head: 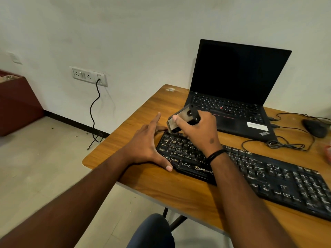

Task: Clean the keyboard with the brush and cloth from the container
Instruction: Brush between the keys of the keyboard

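On keyboard (pixel 247 169), right hand (pixel 198 129) grips apparently bristled brush (pixel 182 119).

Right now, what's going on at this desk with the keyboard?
A person is cleaning a black keyboard that lies on a wooden table. The right hand grips a small grey and black brush tool and holds its lower end against the keys at the keyboard's far left corner. The left hand rests open against the keyboard's left edge, steadying it. The keys are marked with white scribbles. An open laptop with a dark screen sits behind, and a mouse lies to the right.
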The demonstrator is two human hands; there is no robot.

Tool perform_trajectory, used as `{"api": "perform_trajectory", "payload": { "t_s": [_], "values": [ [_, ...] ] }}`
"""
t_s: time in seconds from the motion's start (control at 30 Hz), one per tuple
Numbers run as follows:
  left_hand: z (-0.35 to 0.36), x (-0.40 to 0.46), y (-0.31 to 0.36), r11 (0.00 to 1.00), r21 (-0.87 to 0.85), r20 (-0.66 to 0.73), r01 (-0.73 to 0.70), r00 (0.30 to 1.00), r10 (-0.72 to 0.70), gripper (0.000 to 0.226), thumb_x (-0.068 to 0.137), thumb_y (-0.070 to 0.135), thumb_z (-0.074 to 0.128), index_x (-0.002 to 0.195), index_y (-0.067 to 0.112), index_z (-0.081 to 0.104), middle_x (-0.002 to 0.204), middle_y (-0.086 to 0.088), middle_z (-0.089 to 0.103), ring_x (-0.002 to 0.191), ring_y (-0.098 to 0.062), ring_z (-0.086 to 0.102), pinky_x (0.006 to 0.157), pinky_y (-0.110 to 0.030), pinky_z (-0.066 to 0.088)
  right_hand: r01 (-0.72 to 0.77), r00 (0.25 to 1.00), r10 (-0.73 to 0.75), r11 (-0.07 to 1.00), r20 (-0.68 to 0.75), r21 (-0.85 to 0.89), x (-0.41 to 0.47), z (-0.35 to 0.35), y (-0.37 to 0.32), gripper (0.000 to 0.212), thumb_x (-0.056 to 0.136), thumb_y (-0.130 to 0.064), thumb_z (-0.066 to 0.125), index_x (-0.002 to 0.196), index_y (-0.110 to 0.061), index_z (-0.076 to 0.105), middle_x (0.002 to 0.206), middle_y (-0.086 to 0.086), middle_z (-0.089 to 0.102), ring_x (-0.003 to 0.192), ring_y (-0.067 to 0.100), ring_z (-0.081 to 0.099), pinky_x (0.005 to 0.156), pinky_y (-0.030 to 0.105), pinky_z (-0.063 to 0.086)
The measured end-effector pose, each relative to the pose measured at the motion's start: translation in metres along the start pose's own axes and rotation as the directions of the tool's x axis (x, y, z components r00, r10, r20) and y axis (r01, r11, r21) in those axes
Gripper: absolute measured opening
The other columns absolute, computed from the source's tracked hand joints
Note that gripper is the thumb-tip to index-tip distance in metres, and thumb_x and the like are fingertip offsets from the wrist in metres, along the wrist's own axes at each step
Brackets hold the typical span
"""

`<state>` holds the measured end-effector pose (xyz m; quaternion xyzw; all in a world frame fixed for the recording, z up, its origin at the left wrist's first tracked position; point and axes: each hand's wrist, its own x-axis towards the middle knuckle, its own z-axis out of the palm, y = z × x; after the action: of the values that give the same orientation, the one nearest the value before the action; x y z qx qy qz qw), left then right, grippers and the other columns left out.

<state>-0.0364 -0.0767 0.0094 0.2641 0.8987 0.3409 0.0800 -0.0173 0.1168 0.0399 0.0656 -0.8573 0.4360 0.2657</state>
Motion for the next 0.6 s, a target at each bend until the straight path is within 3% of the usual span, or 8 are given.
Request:
{"api": "perform_trajectory", "payload": {
  "t_s": [0.07, 0.13, 0.2, 0.27, 0.37, 0.5, 0.6],
  "values": [
    [0.001, 0.000, 0.000, 1.000, -0.010, -0.007, 0.012, 1.000, -0.012, 0.163, 0.041, 0.056, 0.096, 0.159, 0.034, -0.015, 0.162, 0.000, 0.027, 0.148, -0.021, 0.022, 0.117, -0.042, 0.021, 0.027, 0.997, -0.025, 0.999, 0.071, -0.023, -0.002, 0.008, -0.001, 0.027, 0.083, -0.041, 0.072, 0.074, -0.015, 0.071, 0.062, 0.000, 0.066, 0.055, 0.014, 0.064, 0.050, 0.035, 0.054],
    [0.001, 0.001, -0.001, 1.000, -0.022, -0.006, 0.023, 1.000, -0.023, 0.163, 0.041, 0.057, 0.096, 0.158, 0.036, -0.016, 0.165, -0.004, 0.020, 0.150, -0.025, 0.020, 0.117, -0.043, 0.022, 0.039, 0.991, -0.029, 0.996, 0.127, -0.074, -0.002, 0.014, 0.001, 0.025, 0.082, -0.037, 0.076, 0.072, -0.016, 0.068, 0.060, -0.002, 0.063, 0.054, 0.011, 0.058, 0.046, 0.022, 0.047],
    [0.001, 0.002, -0.003, 0.999, -0.029, -0.005, 0.030, 1.000, -0.030, 0.165, 0.039, 0.060, 0.096, 0.157, 0.038, -0.016, 0.164, -0.004, 0.021, 0.150, -0.025, 0.020, 0.118, -0.044, 0.022, 0.029, 0.995, -0.018, 0.993, 0.101, -0.116, -0.002, 0.017, 0.002, 0.025, 0.081, -0.038, 0.078, 0.067, -0.023, 0.063, 0.060, -0.004, 0.060, 0.053, 0.011, 0.056, 0.045, 0.017, 0.042],
    [0.001, 0.002, -0.004, 0.999, -0.029, -0.005, 0.020, 1.000, -0.021, 0.166, 0.036, 0.065, 0.095, 0.157, 0.038, -0.016, 0.163, -0.003, 0.025, 0.149, -0.024, 0.022, 0.119, -0.044, 0.022, 0.025, 0.999, -0.021, 0.995, 0.041, -0.093, -0.002, 0.016, 0.003, 0.027, 0.081, -0.042, 0.077, 0.067, -0.024, 0.063, 0.062, -0.001, 0.061, 0.055, 0.012, 0.059, 0.047, 0.020, 0.048],
    [0.001, 0.002, -0.004, 0.999, -0.034, -0.001, 0.022, 1.000, -0.022, 0.164, 0.040, 0.060, 0.096, 0.158, 0.037, -0.016, 0.164, -0.004, 0.022, 0.149, -0.025, 0.021, 0.118, -0.043, 0.021, 0.009, 0.993, -0.004, 0.999, 0.118, -0.039, -0.004, 0.018, 0.002, 0.028, 0.081, -0.041, 0.076, 0.074, -0.015, 0.069, 0.061, 0.003, 0.066, 0.054, 0.019, 0.064, 0.051, 0.040, 0.055],
    [0.001, 0.002, -0.003, 1.000, -0.029, -0.007, 0.012, 1.000, -0.013, 0.162, 0.043, 0.057, 0.096, 0.158, 0.035, -0.015, 0.163, -0.002, 0.025, 0.149, -0.024, 0.021, 0.121, -0.046, 0.021, 0.066, 0.995, -0.053, 0.985, 0.080, -0.161, -0.004, 0.021, 0.002, 0.030, 0.082, -0.041, 0.075, 0.068, -0.017, 0.065, 0.057, -0.003, 0.059, 0.052, 0.013, 0.055, 0.047, 0.027, 0.045],
    [0.000, 0.002, -0.002, 1.000, -0.020, -0.007, 0.009, 1.000, -0.009, 0.161, 0.043, 0.057, 0.096, 0.158, 0.033, -0.015, 0.163, -0.002, 0.025, 0.149, -0.024, 0.021, 0.119, -0.043, 0.020, 0.097, 0.994, -0.087, 0.980, 0.068, -0.172, -0.003, 0.016, 0.004, 0.036, 0.082, -0.048, 0.070, 0.063, -0.019, 0.062, 0.054, -0.004, 0.057, 0.050, 0.014, 0.052, 0.047, 0.032, 0.045]
  ]
}}
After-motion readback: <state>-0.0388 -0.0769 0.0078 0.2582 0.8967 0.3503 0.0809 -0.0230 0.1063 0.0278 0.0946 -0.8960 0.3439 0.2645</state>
